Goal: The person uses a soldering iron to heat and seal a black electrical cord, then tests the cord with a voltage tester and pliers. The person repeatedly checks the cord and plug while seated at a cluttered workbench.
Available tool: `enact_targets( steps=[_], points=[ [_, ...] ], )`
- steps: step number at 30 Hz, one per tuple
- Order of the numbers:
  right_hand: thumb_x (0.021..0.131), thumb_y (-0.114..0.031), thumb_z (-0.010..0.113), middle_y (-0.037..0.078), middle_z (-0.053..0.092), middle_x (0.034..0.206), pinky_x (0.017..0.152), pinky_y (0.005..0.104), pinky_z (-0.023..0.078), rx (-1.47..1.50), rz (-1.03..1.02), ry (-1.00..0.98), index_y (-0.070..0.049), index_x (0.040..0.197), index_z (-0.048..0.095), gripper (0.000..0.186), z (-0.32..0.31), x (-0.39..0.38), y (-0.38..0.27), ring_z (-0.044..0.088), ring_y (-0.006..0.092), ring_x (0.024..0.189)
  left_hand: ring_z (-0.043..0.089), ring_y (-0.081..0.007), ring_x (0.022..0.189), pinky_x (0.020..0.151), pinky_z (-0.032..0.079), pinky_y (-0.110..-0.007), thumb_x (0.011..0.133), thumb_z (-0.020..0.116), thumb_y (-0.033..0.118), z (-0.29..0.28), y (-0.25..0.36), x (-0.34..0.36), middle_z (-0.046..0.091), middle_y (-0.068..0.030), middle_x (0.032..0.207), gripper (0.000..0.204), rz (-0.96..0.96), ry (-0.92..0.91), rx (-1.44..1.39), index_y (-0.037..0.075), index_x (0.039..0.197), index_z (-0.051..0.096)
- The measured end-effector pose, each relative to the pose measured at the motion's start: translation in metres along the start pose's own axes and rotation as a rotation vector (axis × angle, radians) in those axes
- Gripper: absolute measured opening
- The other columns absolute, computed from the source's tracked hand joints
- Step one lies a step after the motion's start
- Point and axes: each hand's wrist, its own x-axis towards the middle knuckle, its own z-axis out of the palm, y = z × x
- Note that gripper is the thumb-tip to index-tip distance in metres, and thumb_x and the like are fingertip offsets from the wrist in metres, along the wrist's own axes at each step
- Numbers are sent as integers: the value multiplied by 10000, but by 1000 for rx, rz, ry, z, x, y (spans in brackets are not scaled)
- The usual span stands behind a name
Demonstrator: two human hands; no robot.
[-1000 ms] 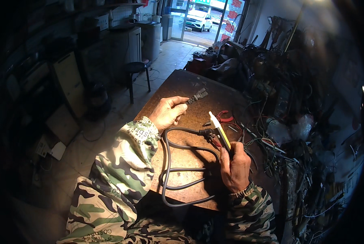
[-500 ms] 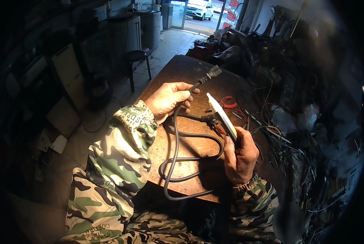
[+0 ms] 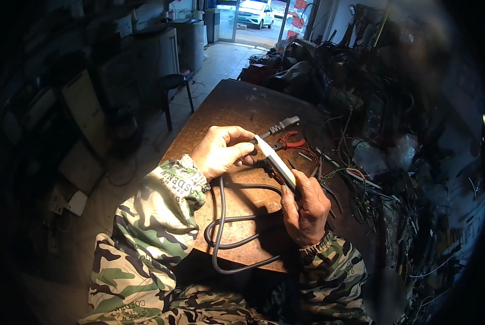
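Note:
My left hand (image 3: 220,151) pinches a black power cord (image 3: 219,216) between thumb and fingers, just behind its connector. That connector (image 3: 288,123), dark with a ribbed neck, points away to the upper right. My right hand (image 3: 307,208) grips a pen-shaped voltage tester (image 3: 275,162) with a long white tapering tip and a dark body. The tip meets the cord in view beside my left fingertips; whether it touches cannot be told. Loops of the cord lie on the wooden table under both hands. The cord's other end is mostly hidden behind the tester.
Red-handled pliers (image 3: 293,144) lie on the table (image 3: 220,108) beyond the tester. Thin wires and small tools cover its right side. A big heap of cables and parts (image 3: 383,184) crowds the right. A dark stool (image 3: 173,82) stands left of the table.
My left hand has lowered the connector end toward the table. The tester has moved left and down, bringing its white tip to the cord by my left fingers. The view has shifted slightly.

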Motion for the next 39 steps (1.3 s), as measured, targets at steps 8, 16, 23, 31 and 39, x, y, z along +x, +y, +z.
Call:
enact_targets(
  steps=[8, 16, 23, 31, 39],
  points=[
    [858, -7, 690, 154, 653, 838, 566, 310, 511, 142, 51, -16, 39, 1120, 633, 273, -2, -2, 2, 665, 220, 658, 674, -122, 801, 724, 555, -246, 936, 648, 52, 3, -2, 1, 731, -101, 956, 207, 72, -15, -42, -40, 1120, 671],
    [819, -2, 717, 142, 632, 813, 564, 341, 515, -1, -47, 26, 14, 1143, 627, 336, -1, -2, 3, 656, 257, 654, 679, -124, 794, 725, 562, -251, 934, 648, 45, 1, -3, 2, 724, -103, 958, 215, 58, -33, -11, -49, 1127, 666],
    [869, -17, 673, 131, 624, 790, 564, 303, 492, 149, 101, -10, 43, 1115, 640, 256, -5, 0, 0, 635, 185, 641, 692, -130, 784, 739, 577, -250, 933, 653, 41, 1, 0, 0, 716, -116, 936, 238, 10, -12, -9, -64, 1146, 653],
    [1015, -233, 568, -44, 495, 669, 487, 203, 322, 810, 721, -229, 68, 1112, 628, 322, -17, 4, 3, 417, 30, 558, 706, -149, 800, 720, 580, -253, 930, 660, 48, -1, -1, 0, 717, -123, 934, 250, 10, 0, 1, -63, 1153, 649],
    [1024, -246, 545, -55, 455, 652, 460, 198, 289, 963, 760, -236, 49, 1075, 628, 311, -22, 4, 6, 373, 24, 530, 704, -148, 797, 726, 578, -260, 932, 661, 61, -2, -1, 1, 718, -124, 928, 255, 6, 1, 16, -64, 1153, 643]
  ],
)
